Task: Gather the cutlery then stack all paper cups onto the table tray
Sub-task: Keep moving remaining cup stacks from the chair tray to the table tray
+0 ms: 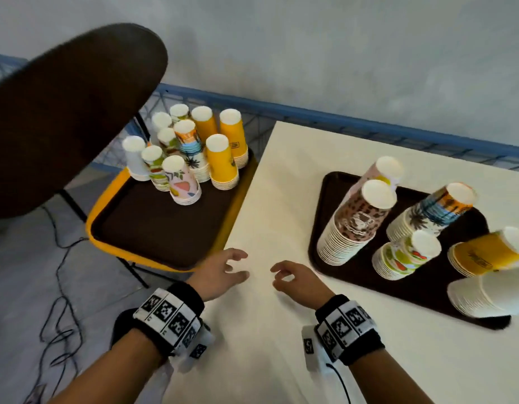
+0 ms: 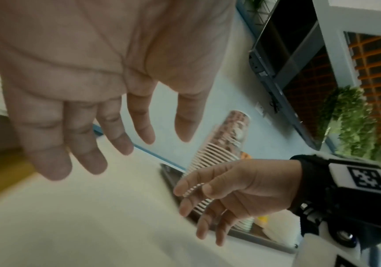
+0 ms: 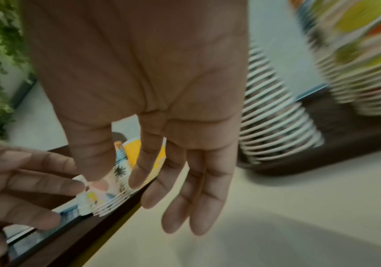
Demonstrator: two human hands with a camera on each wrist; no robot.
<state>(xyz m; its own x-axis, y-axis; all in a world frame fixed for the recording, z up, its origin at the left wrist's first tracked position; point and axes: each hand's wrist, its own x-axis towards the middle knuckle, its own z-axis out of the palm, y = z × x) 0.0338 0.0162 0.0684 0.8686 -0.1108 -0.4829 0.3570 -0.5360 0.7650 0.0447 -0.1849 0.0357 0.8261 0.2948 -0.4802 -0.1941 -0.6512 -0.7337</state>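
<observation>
Bare counter (image 1: 281,185) runs between the tray (image 1: 322,199) of cup stacks (image 1: 351,225) at right and the chair tray (image 1: 153,228) at left. Low centre, left hand (image 1: 220,272) and right hand (image 1: 299,279) hover loosely spread, holding nothing.

Your left hand (image 1: 220,272) and right hand (image 1: 296,279) hover just apart over bare surface (image 1: 281,185), and that strip runs unblocked between the two trays to the far edge. On your right, tall cup stacks (image 1: 354,225) crowd the table tray (image 1: 319,243); only its near-left corner shows bare. On your left, the chair tray (image 1: 153,228) has its near half bare, cup stacks (image 1: 191,153) packed at the back, and a dark chair back (image 1: 63,112) looming over its far-left side.
</observation>
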